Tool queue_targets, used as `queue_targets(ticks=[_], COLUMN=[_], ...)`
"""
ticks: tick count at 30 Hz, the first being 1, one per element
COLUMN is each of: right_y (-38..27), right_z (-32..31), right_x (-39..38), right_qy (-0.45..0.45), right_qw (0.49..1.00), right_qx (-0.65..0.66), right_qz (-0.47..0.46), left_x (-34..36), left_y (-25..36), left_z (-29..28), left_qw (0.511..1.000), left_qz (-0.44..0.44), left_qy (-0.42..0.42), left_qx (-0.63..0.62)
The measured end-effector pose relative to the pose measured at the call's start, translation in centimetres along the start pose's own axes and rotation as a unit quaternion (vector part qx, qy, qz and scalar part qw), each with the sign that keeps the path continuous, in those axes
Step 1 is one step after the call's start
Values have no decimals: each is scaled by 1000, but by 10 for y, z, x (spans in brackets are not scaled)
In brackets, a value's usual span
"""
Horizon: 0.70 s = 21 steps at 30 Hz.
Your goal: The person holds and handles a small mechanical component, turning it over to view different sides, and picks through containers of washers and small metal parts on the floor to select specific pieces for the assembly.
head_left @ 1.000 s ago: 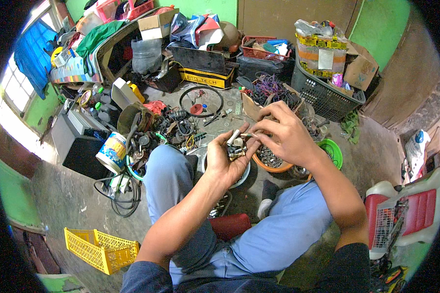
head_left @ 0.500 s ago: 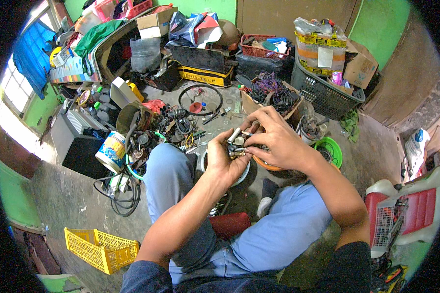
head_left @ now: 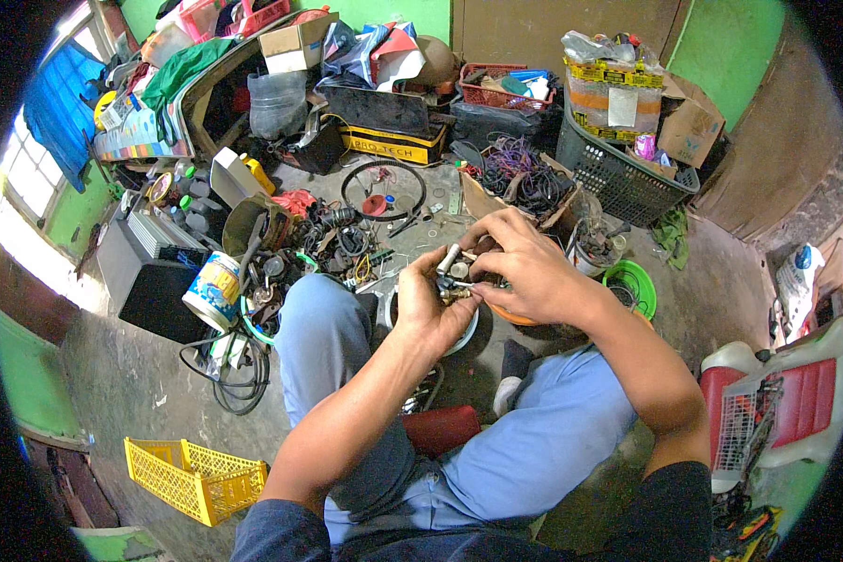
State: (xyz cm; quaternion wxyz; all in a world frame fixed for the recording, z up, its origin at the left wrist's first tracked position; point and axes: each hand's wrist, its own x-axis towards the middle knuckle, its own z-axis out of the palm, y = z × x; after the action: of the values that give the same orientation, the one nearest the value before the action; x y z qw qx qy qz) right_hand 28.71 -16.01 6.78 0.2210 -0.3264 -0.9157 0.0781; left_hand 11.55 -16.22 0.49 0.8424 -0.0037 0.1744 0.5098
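Note:
My left hand (head_left: pixel 429 307) is cupped above my lap, holding a handful of small parts. Among them a pale, short cylinder (head_left: pixel 449 259) sticks up by the fingertips, and brass-coloured pieces (head_left: pixel 456 295) lie lower by the thumb side. Their exact kind is too small to make out. My right hand (head_left: pixel 526 273) reaches over from the right, its thumb and fingers pinching at a thin, light metal piece in the same handful. Below the hands, partly covered by them, are a pale bowl (head_left: pixel 471 339) and an orange-rimmed container (head_left: pixel 513 317).
A green basin (head_left: pixel 641 287) stands right of my hands. Ahead lie a box of tangled wires (head_left: pixel 525 183), a black ring (head_left: pixel 384 167) and a heap of metal scrap (head_left: pixel 332 239). A yellow plastic basket (head_left: pixel 195 480) sits at lower left, and a dark crate (head_left: pixel 618 178) at far right.
The fingers of my right hand have shifted slightly over the small parts. My left hand stays in nearly the same place, still holding them.

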Motion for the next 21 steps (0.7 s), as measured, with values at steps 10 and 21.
queue_targets(ticks=[10, 21], right_y=[5, 0], right_z=[4, -2], right_x=[1, 1], right_qy=[14, 7], right_qw=[1000, 1000], right_qx=[-12, 5], right_qz=[-5, -20], left_x=[3, -1], left_y=[0, 1], left_z=[0, 2], left_qw=[999, 1000], left_qz=[19, 10], left_qy=[30, -7], left_qx=[20, 3])
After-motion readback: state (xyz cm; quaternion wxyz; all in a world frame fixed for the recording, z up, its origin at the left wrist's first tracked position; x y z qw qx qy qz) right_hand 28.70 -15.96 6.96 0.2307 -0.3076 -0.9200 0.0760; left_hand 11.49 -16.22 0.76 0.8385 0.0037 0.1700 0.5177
